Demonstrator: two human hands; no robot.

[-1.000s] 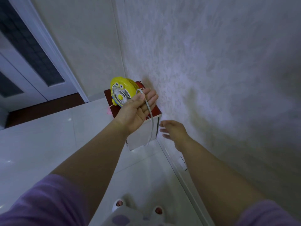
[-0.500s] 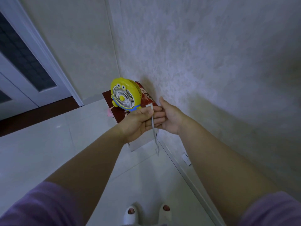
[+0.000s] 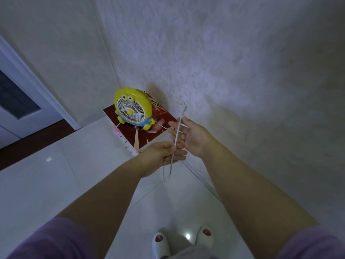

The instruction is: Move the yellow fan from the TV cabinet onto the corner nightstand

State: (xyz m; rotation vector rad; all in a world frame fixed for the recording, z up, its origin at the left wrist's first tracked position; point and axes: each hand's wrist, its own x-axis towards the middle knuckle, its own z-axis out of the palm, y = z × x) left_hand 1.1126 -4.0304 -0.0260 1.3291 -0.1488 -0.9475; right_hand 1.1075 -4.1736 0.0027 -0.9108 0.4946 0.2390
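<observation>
The yellow fan (image 3: pixel 133 109), round with cartoon eyes, a white grille and blue feet, stands upright on the red-topped corner nightstand (image 3: pixel 141 136) against the two walls. Its white power cord (image 3: pixel 177 136) runs from the fan to my hands, with the plug (image 3: pixel 183 106) sticking up above them. My left hand (image 3: pixel 162 156) is closed around the cord just in front of the nightstand. My right hand (image 3: pixel 192 136) pinches the cord higher up, below the plug. A loop of cord hangs under my left hand.
The textured wall (image 3: pixel 233 71) runs close on the right, with a skirting line along the floor. A white door frame (image 3: pixel 37 94) stands at the left. Glossy white floor tiles (image 3: pixel 56 184) spread around me. My white slippers (image 3: pixel 160 243) show at the bottom.
My left hand let go of the fan and drew back with the cord. My right hand came up to the cord and lifted the plug end upward.
</observation>
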